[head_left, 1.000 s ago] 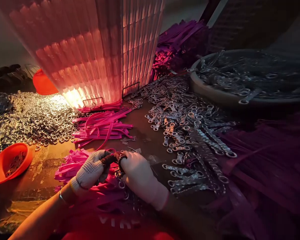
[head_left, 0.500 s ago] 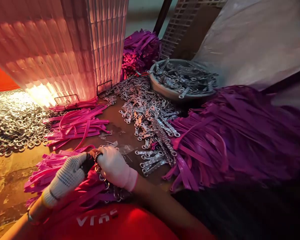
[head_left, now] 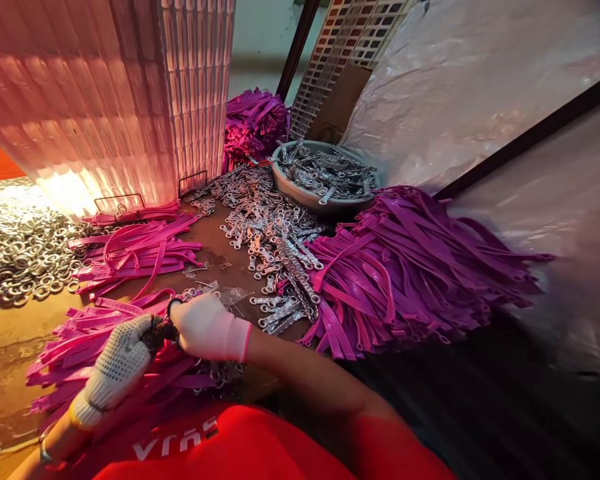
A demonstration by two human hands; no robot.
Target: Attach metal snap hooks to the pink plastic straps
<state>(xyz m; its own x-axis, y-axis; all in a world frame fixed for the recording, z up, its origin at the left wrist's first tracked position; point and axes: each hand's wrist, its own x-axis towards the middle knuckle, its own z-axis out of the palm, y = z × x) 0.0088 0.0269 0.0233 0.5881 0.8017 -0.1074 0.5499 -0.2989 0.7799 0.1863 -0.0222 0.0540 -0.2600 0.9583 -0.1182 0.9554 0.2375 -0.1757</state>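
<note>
My left hand (head_left: 123, 360), in a white knitted glove with dark dots, is closed with its fingertips at a small dark piece (head_left: 160, 333). From the other side, my right hand (head_left: 205, 327), in a smooth white glove with a pink cuff, is closed at that piece too. The fingers hide most of it, so its kind does not show. Below both hands lies a pile of pink straps (head_left: 75, 353). Some metal rings (head_left: 215, 377) show just under my right hand.
Shiny chain-like metal pieces (head_left: 280, 253) are heaped mid-table, with more in a grey basin (head_left: 305, 195). Purple straps (head_left: 380, 273) lie to the right. Metal rings (head_left: 20, 253) cover the left side, by tall ribbed translucent sheets (head_left: 105, 100). Plastic sheeting (head_left: 455, 100) hangs at the right.
The view has swung right, so most things sit further left. Both hands stay closed together at the dark piece, and the purple strap pile shows more fully.
</note>
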